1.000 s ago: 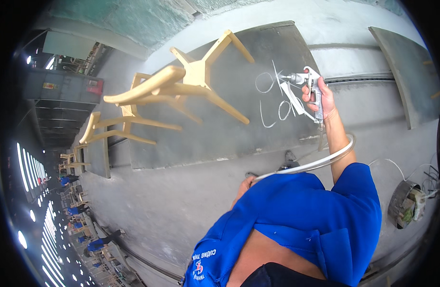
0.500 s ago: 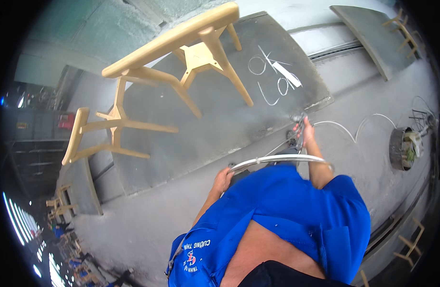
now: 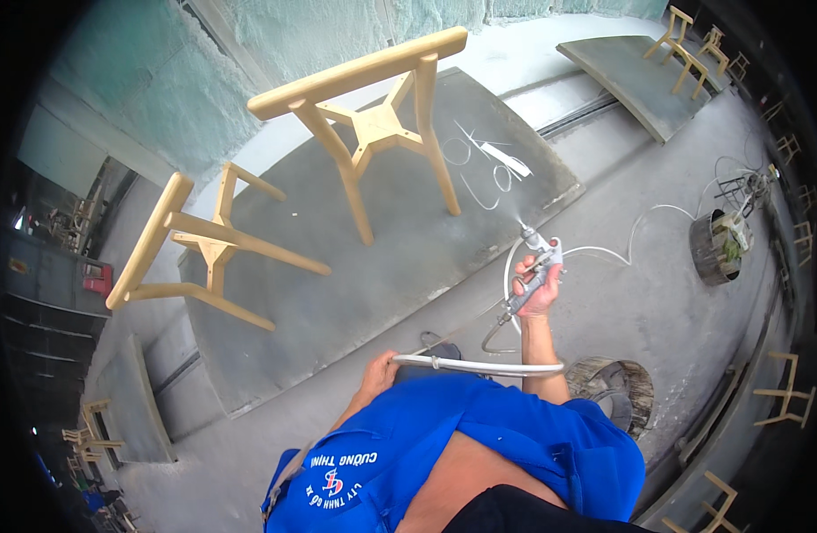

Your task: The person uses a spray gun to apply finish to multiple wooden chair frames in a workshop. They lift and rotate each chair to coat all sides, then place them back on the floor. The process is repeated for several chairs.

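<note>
A grey metal spray gun [image 3: 547, 246] is gripped in my right hand [image 3: 537, 300], its nozzle toward a grey board [image 3: 293, 306] with faint mist at the tip. My left hand [image 3: 377, 377] is closed around a white hose [image 3: 479, 365] that runs across in front of my blue shirt. On the board stands a pale wooden chair frame [image 3: 377, 127] with no seat, its top rail nearest the view. A second such frame [image 3: 216, 252] is on the board's left part. White drawn marks [image 3: 488, 169] lie on the board between the first frame and the gun.
The white hose line trails right over the floor to a round container [image 3: 717, 249] with equipment beside it. Another round, crusted container [image 3: 613, 391] is near my right forearm. More boards [image 3: 644, 84] carry chair frames. A pale green coated wall [image 3: 159, 80] stands behind.
My right hand has lifted the spray gun into clearer view, now farther left and tilted. The left hand and hose sit lower in the picture. The whole view has shifted.
</note>
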The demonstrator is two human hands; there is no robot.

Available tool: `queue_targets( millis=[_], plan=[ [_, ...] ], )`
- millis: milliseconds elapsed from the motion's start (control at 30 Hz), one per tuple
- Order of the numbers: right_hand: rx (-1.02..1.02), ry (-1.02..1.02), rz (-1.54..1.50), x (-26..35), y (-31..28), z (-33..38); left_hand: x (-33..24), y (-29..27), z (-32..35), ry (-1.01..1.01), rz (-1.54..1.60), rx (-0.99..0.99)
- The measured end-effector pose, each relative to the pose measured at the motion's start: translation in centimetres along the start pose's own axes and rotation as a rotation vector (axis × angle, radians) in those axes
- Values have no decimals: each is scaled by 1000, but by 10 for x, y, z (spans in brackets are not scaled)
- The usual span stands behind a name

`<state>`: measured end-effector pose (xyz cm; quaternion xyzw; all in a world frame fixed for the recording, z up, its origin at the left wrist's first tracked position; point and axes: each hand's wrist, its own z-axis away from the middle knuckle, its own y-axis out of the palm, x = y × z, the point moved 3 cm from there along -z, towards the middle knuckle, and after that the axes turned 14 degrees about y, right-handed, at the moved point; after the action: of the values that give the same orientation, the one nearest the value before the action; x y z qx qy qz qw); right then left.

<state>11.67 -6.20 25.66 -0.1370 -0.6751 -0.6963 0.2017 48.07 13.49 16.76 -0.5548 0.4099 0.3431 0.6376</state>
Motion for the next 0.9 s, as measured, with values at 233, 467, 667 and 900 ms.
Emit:
queue_targets(
  millis=[233, 467, 667, 900],
  plan=[
    [-839, 93, 171, -101, -36, 27, 6, -44, 94, -174, 73, -95],
    [-261, -124, -104, -150, 47, 50, 24, -131, 109, -80, -3, 55],
    [-759, -32, 212, -190, 80, 42, 64, -200, 127, -118, -62, 53],
    [-65, -101, -115, -207, 114, 87, 65, -216, 144, -10, -35, 172]
  ],
)
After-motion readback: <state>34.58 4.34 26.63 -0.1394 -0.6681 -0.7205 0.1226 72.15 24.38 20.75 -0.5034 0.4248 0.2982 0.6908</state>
